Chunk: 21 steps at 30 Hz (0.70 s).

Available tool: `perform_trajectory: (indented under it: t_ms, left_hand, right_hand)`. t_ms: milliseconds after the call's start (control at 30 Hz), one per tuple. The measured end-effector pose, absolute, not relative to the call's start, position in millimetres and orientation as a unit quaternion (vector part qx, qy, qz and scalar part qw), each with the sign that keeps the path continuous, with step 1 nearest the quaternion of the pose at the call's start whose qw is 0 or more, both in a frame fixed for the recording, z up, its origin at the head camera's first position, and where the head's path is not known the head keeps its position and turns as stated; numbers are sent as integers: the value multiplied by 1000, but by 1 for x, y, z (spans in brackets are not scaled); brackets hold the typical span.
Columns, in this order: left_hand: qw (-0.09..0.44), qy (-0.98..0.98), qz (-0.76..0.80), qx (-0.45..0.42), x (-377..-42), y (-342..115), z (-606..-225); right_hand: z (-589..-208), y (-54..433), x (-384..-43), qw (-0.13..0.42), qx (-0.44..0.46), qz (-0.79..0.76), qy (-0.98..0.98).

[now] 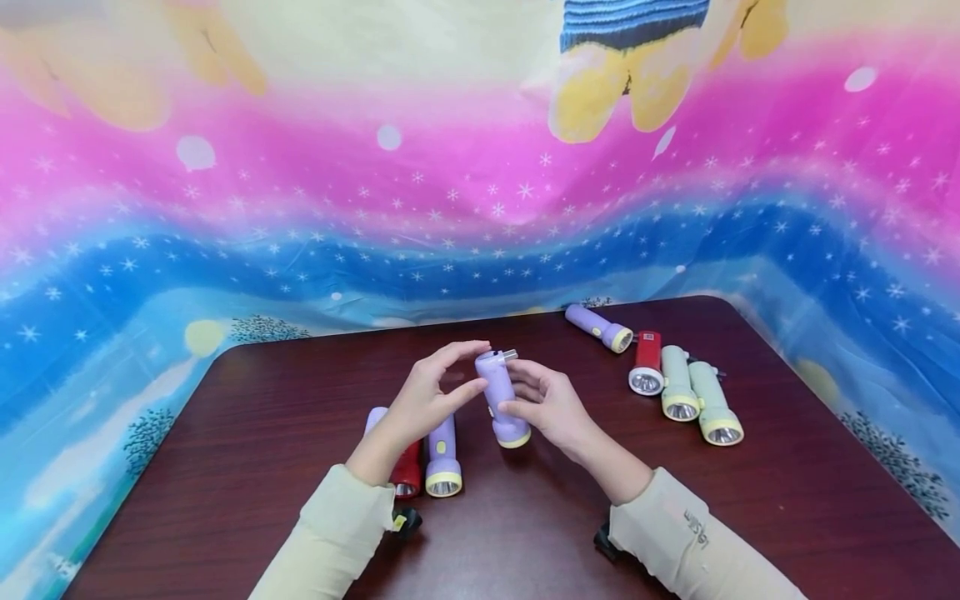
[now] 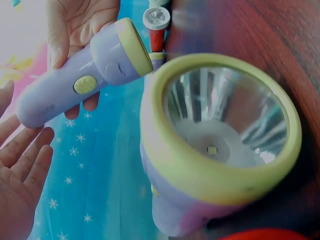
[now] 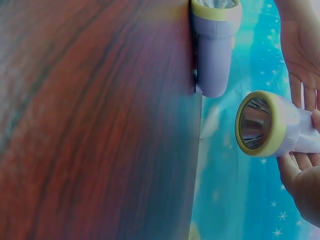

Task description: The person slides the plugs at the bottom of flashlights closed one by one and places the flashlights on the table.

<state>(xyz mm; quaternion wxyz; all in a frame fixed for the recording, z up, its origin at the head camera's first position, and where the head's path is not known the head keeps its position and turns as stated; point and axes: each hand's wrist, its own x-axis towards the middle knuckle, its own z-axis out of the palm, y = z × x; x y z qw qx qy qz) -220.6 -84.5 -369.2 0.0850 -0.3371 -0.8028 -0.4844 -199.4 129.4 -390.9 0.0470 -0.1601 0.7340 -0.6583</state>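
Observation:
A purple flashlight [image 1: 497,396] with a yellow rim is held above the table, its lens end down and metal plug prongs sticking out near its top. My right hand [image 1: 551,408] grips its body between thumb and fingers. At the flashlight's tail, my left hand [image 1: 427,392] has its fingers loosely extended, the tips right at the body. The left wrist view shows the yellow switch [image 2: 85,85] on the held flashlight. Below my left forearm stand another purple flashlight [image 1: 442,458] and a red flashlight [image 1: 407,471], partly hidden, with a third, purple one behind the wrist.
On the right of the dark wooden table [image 1: 555,517] lie a purple flashlight [image 1: 596,327], a red flashlight [image 1: 647,362] and two pale green flashlights [image 1: 678,383]. A printed cloth [image 1: 450,208] hangs behind the table and along its sides.

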Motion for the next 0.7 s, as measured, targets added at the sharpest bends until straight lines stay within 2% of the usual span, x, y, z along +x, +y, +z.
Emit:
perform_trajectory:
  t_ms: [700]
  left_hand:
    - [87, -793, -487, -355, -224, -77, -369]
  right_hand:
    - [-392, 127, -201, 37, -171, -658, 733]
